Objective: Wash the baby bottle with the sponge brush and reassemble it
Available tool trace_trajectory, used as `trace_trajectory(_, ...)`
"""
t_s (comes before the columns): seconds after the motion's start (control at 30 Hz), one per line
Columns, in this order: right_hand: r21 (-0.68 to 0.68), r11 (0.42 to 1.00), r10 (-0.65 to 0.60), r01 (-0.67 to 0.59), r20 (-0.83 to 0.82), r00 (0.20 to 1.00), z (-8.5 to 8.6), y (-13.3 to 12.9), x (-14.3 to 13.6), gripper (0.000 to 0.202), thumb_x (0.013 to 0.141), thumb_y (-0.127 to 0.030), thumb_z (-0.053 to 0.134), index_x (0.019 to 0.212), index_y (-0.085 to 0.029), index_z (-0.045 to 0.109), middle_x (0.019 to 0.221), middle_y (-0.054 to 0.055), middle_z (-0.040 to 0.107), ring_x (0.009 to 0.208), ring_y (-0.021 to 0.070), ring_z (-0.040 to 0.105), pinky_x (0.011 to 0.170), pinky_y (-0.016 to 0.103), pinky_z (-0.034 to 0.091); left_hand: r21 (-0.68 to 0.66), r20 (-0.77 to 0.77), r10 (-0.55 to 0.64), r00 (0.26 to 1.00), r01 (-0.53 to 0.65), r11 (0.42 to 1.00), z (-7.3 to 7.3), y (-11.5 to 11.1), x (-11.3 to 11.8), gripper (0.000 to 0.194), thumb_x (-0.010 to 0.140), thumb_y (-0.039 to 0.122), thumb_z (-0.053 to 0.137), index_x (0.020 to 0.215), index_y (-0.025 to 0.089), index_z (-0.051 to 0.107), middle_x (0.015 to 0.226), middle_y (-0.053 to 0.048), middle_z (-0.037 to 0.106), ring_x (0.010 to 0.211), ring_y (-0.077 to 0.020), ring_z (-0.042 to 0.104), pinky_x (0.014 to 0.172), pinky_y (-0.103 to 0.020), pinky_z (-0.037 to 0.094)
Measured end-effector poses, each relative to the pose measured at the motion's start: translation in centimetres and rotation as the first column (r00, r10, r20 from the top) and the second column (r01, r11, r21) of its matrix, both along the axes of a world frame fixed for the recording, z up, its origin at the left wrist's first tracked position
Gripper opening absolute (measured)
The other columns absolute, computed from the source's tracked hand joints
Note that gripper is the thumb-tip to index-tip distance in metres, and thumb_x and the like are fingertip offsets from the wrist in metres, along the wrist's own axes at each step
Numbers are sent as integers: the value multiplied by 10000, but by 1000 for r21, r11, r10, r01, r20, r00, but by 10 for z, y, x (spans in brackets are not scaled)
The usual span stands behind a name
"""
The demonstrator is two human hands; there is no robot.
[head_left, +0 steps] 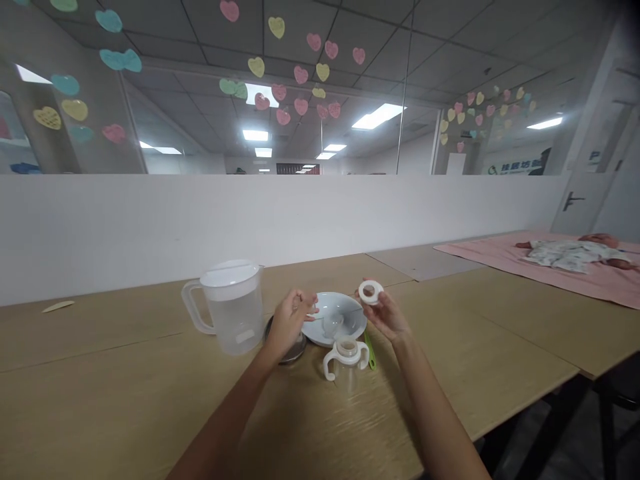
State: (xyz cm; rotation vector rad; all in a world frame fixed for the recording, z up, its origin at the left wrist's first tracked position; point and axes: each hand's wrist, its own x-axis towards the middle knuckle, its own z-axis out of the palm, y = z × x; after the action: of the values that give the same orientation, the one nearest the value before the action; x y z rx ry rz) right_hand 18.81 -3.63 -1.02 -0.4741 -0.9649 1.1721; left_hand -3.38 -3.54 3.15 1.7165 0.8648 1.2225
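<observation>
Bottle btwn hands, ring in R hand.

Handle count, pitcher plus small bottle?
3: one pitcher handle on the left of the pitcher; a left handle and right handle flanking the bottle. None appear hidden.

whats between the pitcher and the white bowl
In the head view, a dark-rimmed round item lies between the pitcher and the white bowl, partly hidden by the left hand.
</observation>
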Motion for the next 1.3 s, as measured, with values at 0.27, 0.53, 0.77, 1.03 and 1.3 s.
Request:
trace_trajectory(0.27,-31,883,-463,468,106,880,-20,31,-9,464,553,-434,779,837,-232,473,711,-34,572,628,125,549,485,217,439,408,-488,339,804,-134,903,-50,22,2,146,709,249,635,845,204,604,939,-31,569,865,-182,561,798,-321,445)
trace_trajectory(0.53,445,768,-566,461,808,163,-45,31,-8,209,790,-348,454,778,-190,590,723,14,612,683,151,534,688,264,382,413,-651,341,678,-60,909,-57,21,4,271,846,358,503,1017,189,628,1003,-75,659,1023,-230,557,937,-404,363)
trace_trajectory(0.77,559,761,-557,329,823,-110,-59,35,-9,188,769,-280,463,753,-189,626,739,26,646,777,164,559,845,302,311,579,-446,485,752,-172,797,0,25,-30,347,903,372,362,988,173,633,1070,-87,647,1040,-223,551,945,-390,388)
trace_trajectory(1.03,507,826,-483,246,862,-153,-66,38,-6,245,792,-276,425,741,-191,650,674,9,632,738,147,552,922,345,248,529,-216,767,604,-589,612,73,2,-129,374,842,461,401,965,188,626,971,-52,672,889,-213,615,829,-326,464)
trace_trajectory(1.3,526,820,-497,224,850,-177,-67,36,-7,321,829,-298,402,651,-196,649,633,22,631,721,159,549,891,355,261,237,-514,646,564,-631,739,46,27,-163,779,860,619,254,1425,85,190,1373,-228,419,1263,-368,403,1001,-497,333)
